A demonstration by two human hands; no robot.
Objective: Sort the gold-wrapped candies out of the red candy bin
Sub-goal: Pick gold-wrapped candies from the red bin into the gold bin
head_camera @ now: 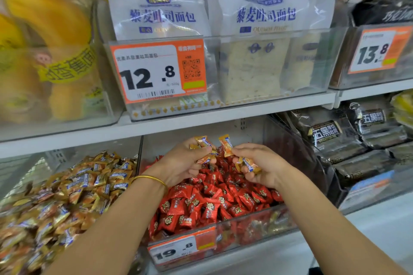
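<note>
Both forearms are reaching in from the bottom of the frame, elbows cut off by its edge. Her left hand (185,161) is clutching several gold-wrapped candies (204,142), and the right hand (260,164) is gripping more; curled fingers are hiding how many. They are hovering over the red candy bin (214,245) at lower centre. Blurred gold candies are filling the neighbouring bin (55,196) at lower left.
</note>
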